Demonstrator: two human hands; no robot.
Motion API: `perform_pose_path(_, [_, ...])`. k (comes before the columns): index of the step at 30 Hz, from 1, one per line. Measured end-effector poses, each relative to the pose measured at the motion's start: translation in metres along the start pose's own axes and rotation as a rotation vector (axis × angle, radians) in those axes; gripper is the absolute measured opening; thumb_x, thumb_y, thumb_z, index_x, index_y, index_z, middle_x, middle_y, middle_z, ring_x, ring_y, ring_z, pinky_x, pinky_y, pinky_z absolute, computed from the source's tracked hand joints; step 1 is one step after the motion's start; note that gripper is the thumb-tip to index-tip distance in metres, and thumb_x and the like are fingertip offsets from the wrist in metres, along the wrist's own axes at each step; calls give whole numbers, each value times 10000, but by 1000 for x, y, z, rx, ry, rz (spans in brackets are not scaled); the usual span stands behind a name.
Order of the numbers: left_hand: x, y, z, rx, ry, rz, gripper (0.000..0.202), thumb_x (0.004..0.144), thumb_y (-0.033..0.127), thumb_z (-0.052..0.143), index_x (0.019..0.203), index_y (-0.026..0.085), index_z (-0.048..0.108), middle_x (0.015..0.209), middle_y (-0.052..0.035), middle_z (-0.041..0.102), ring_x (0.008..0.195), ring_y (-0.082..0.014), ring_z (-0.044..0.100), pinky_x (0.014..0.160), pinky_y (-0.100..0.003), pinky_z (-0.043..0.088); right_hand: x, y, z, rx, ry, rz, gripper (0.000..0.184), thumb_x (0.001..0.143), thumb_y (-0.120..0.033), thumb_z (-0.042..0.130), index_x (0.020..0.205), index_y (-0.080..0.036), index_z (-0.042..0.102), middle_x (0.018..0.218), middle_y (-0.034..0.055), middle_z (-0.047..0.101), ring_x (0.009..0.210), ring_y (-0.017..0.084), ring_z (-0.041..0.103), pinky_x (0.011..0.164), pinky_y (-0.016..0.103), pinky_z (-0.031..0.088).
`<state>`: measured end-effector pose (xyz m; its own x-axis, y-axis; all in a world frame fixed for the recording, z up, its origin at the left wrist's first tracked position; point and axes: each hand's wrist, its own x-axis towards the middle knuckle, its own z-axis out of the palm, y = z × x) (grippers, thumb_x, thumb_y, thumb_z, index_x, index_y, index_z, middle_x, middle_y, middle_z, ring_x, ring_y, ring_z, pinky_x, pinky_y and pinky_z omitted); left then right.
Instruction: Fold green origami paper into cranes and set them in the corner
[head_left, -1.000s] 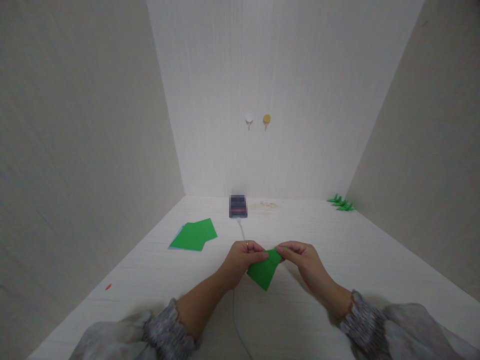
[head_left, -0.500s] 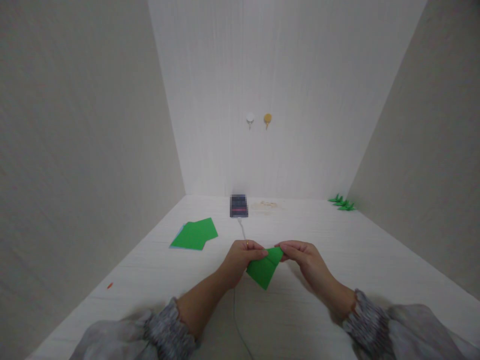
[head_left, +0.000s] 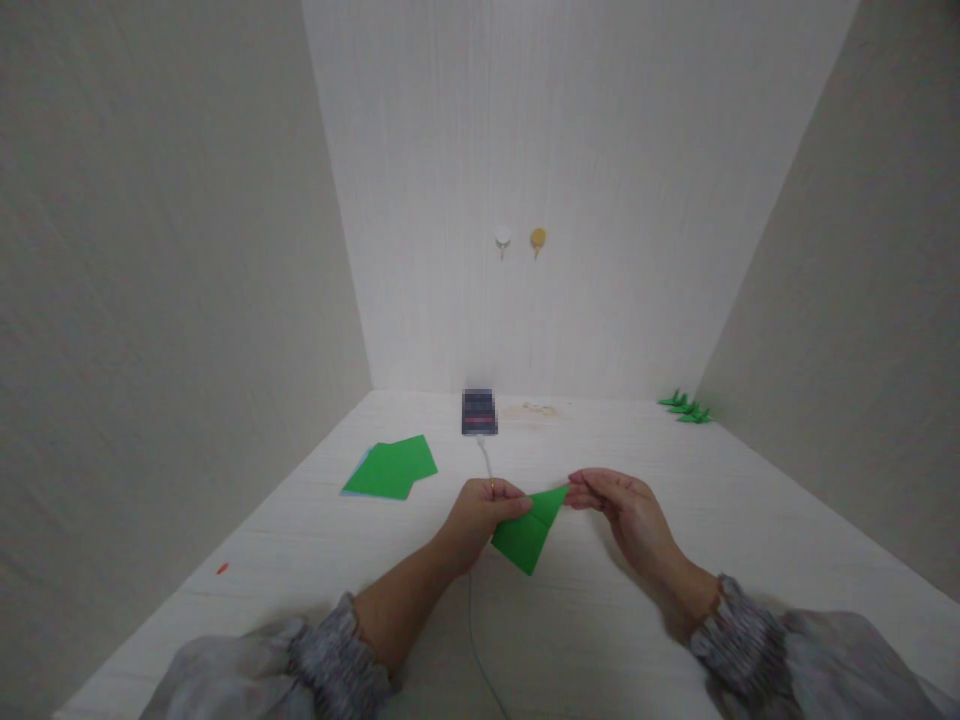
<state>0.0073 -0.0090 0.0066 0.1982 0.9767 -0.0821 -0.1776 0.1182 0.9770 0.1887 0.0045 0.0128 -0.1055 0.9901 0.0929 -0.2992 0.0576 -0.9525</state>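
Note:
A folded piece of green origami paper (head_left: 527,538) is pinched in my left hand (head_left: 481,518), thumb on top. A crease crosses it, and its upper right part narrows to a point. At that tip is my right hand (head_left: 630,508), its fingers loosely stretched and parted; whether a fingertip still touches the paper I cannot make out. Flat green sheets (head_left: 394,468) lie overlapping to the left, with a light blue edge showing beneath. Several small folded green paper pieces (head_left: 684,407) stand in a row at the far right corner.
A device with a blurred screen (head_left: 479,412) leans at the back wall, its white cable (head_left: 475,640) running forward under my left hand. Two hooks, one white (head_left: 502,237) and one yellow (head_left: 538,238), are on the wall. A small orange-red bit (head_left: 223,568) lies left.
My right hand has loosened its pinch on the paper's tip and shifted slightly right, fingers opening. The pointed tip now shows. My left hand keeps its hold.

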Motion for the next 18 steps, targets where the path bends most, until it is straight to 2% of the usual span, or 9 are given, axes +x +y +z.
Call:
perform_pose_path(6, [1,-2,-2,27,10,26,231,548,294,688,619,105,577,524,-6,578,448,-80,471,463,-206,314,2,4,1,-46,-83,31,251,692,-378,595,697,-134,658,656,70,671,594,157,613,630,281,475])
perform_pose_path(11, [0,-1,1,71,-3,2,251,533,295,694,649,105,579,542,-6,584,461,-82,480,472,-208,320,-5,6,11,-183,-157,48,179,636,-343,640,631,-164,657,594,20,638,577,133,572,599,251,448])
perform_pose_path(18, [2,-5,1,143,-20,-15,264,527,321,689,656,114,589,563,-6,590,478,-91,490,483,-218,334,-2,14,9,-255,-160,49,150,617,-306,647,644,-159,663,587,14,626,559,124,541,571,244,415])
